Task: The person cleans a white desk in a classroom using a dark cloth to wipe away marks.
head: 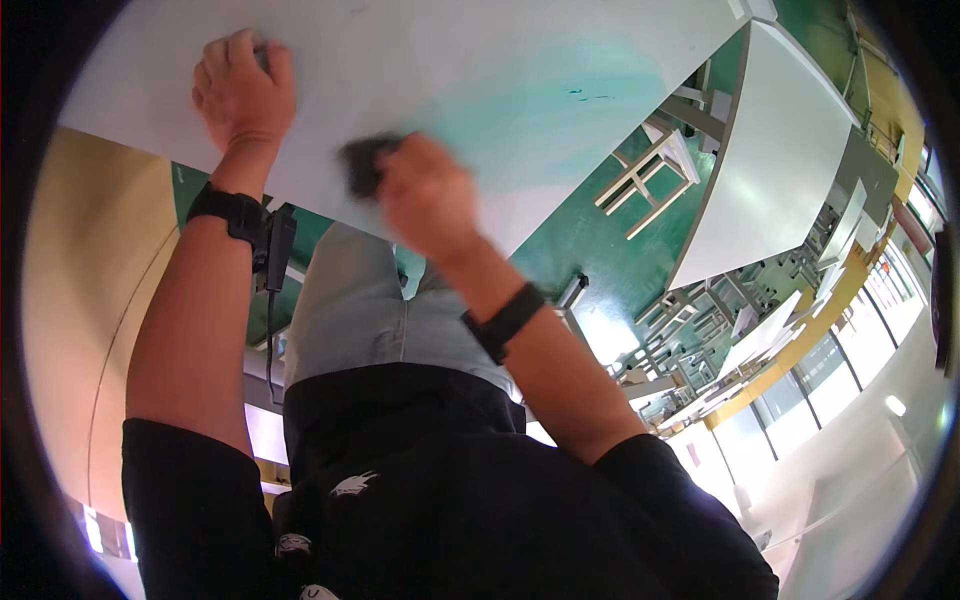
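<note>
A pale tabletop [322, 97] lies before me, with a wide green smear [540, 105] and a few darker green marks [589, 95] towards its right side. My right hand [427, 195] is blurred and grips a dark block-like thing, perhaps an eraser [366, 165], against the surface near the front edge. My left hand [246, 94] rests on the tabletop at the upper left, fingers curled around a small dark object [262, 57] that is mostly hidden. Both wrists wear black bands.
Right of the tabletop, a wooden stool [649, 176] lies or stands on the green floor [577, 217]. Beyond it is another white table [780, 150]. More tables and stools fill the far right. A curved beige surface [97, 300] is at the left.
</note>
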Available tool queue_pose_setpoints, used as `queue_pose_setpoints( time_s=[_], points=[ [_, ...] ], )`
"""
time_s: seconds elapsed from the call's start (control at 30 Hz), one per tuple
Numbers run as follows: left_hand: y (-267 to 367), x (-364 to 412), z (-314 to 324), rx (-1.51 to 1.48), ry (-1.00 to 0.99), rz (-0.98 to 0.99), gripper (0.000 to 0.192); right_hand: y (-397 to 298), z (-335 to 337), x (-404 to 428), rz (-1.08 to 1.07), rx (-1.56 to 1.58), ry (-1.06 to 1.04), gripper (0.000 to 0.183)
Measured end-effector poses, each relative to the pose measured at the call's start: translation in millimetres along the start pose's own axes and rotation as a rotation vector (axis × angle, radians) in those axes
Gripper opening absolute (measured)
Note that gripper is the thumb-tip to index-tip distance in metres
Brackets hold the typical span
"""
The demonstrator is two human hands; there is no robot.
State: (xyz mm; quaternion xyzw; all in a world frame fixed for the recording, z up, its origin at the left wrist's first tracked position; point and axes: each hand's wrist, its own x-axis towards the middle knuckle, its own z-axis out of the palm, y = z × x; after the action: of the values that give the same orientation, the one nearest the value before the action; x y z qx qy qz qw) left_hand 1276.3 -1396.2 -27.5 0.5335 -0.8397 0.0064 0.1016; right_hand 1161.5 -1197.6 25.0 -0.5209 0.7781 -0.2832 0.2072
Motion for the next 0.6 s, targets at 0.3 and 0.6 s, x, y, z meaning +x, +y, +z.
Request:
queue_pose_setpoints(
  time_s=[0.3, 0.6],
  points=[
    [3.3, 2.0, -9.6, 0.054, -0.051, -0.047, 0.03, 124.1, -111.3, 47.3, 0.0, -0.191, 0.197, 0.013],
    [9.1, 4.9, -6.9, 0.054, -0.052, -0.038, 0.029, 67.3, -38.7, 19.6, 0.083, -0.055, 0.341, 0.01]
  ],
)
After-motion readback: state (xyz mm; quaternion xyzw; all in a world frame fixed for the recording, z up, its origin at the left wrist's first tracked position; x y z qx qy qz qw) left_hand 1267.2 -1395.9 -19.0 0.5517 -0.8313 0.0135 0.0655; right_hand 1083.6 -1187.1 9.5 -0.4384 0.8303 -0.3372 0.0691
